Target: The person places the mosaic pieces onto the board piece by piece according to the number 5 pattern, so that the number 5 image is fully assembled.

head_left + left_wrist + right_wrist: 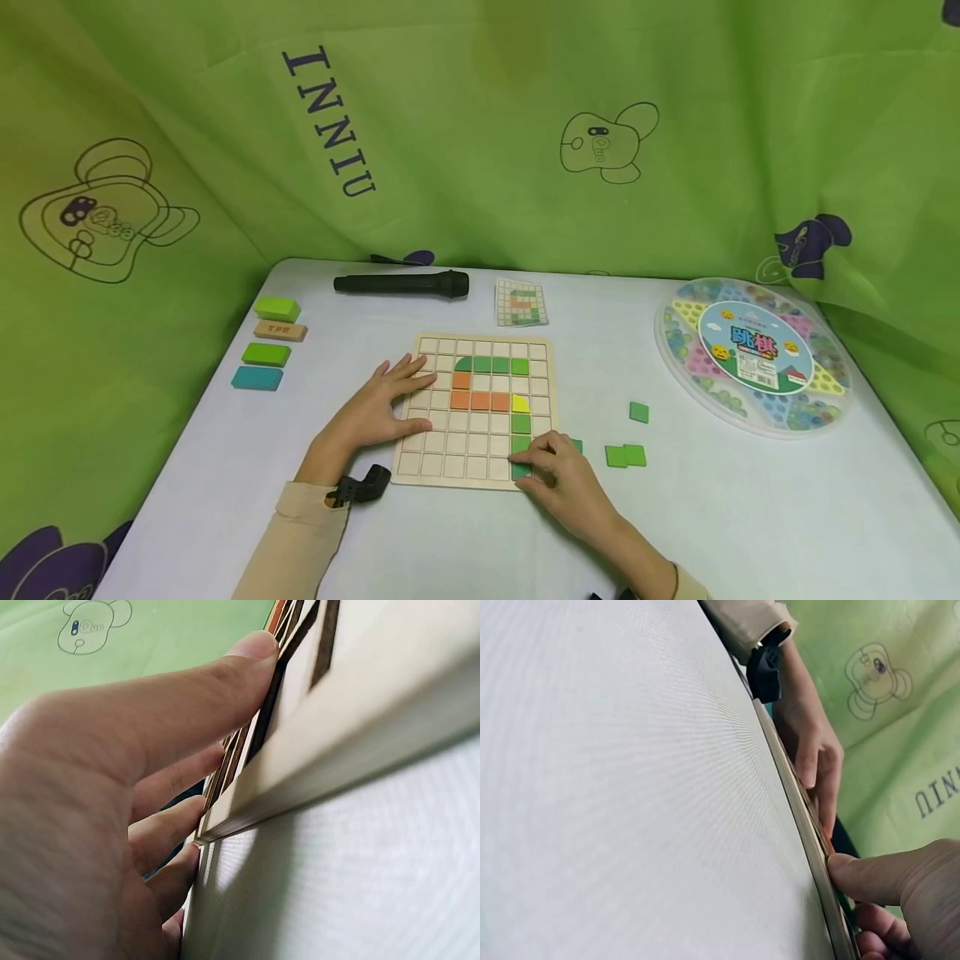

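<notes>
The white table (720, 517) carries a wooden grid board (422, 467) under both hands. Right of the right hand (562, 483) lie loose green tiles (626, 456) and a round marble-game tray (667, 367). Beyond the left hand (378, 408) lie coloured blocks (266, 354), a black microphone (401, 283) and a pattern card (521, 302).

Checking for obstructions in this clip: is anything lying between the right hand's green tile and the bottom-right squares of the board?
Nothing visible does. The right hand already holds the green tile at the board, against its bottom edge. The neighbouring squares there look empty. The left hand rests flat on the far side.

Grid board (474, 467) center, blocks (270, 354) left – marble tray (757, 421) right, mic (401, 283) behind
</notes>
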Action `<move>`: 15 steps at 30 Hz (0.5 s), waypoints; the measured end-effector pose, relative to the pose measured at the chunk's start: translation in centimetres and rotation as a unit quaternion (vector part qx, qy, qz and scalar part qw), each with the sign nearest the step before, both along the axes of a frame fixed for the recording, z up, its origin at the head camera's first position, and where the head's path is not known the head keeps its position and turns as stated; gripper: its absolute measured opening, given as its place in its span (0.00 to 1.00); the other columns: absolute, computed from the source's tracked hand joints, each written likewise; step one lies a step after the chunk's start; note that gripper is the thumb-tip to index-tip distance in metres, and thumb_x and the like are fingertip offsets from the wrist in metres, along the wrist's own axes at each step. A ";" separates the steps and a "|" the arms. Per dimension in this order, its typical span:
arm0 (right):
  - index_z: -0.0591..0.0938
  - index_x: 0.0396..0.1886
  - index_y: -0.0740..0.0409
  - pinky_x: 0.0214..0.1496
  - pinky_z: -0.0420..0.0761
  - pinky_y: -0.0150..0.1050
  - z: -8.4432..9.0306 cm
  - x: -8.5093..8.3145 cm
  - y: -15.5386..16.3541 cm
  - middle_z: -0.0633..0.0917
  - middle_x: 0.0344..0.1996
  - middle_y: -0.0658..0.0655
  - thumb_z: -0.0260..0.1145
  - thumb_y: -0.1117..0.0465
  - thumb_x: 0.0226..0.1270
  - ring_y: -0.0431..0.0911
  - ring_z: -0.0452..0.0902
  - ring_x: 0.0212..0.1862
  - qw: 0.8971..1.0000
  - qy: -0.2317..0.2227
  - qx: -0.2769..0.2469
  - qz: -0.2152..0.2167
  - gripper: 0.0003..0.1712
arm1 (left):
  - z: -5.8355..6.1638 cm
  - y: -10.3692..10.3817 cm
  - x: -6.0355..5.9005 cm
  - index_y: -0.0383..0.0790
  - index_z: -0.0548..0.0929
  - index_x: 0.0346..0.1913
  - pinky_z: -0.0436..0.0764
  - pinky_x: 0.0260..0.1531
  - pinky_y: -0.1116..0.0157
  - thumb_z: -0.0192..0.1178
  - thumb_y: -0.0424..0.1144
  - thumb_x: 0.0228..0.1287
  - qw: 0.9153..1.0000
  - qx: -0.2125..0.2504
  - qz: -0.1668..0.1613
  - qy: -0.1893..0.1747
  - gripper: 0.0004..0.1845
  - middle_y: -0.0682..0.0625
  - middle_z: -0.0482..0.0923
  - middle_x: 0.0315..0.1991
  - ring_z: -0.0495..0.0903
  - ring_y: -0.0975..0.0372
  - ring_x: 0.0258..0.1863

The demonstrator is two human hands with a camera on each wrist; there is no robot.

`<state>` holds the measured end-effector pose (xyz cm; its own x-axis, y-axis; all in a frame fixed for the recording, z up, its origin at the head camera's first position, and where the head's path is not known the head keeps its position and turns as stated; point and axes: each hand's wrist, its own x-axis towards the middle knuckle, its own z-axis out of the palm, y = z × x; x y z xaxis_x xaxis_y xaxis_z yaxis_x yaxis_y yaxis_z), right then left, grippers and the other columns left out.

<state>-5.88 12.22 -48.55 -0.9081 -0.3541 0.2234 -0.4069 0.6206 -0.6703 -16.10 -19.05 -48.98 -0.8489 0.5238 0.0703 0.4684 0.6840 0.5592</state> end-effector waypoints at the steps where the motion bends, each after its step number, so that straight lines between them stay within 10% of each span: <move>1: 0.87 0.42 0.48 0.36 0.72 0.27 0.0 0.0 0.0 0.74 0.37 0.40 0.75 0.62 0.49 0.34 0.64 0.39 1.000 0.002 -0.002 0.001 0.16 | 0.0 0.0 0.0 0.46 0.71 0.66 0.43 0.73 0.45 0.68 0.60 0.50 1.000 0.002 0.000 0.001 0.41 0.46 0.57 0.73 0.50 0.50 0.74; 15: 0.83 0.51 0.51 0.53 0.75 0.25 2.8 -0.3 8.1 0.80 0.47 0.44 0.76 0.63 0.49 0.42 0.74 0.52 0.994 0.003 0.068 -0.091 0.26 | 0.3 0.1 0.2 0.46 0.71 0.67 0.44 0.73 0.45 0.67 0.59 0.50 1.000 -0.003 -0.002 0.001 0.41 0.46 0.56 0.73 0.51 0.48 0.74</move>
